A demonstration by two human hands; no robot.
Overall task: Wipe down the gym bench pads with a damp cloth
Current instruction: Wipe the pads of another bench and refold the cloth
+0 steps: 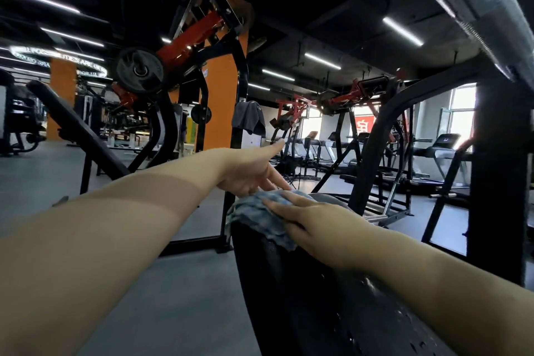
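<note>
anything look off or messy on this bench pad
Only water: droplets sit on the black bench pad near the right forearm, likely left by the damp cloth. The right hand presses the cloth flat; the left hand touches its far edge. No damage shows.

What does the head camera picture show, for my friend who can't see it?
A person's right hand presses a blue cloth flat on the far end of a black bench pad, speckled with water drops. The left hand reaches out beside it, fingers straight, in a dark gym full of weight machines.
</note>
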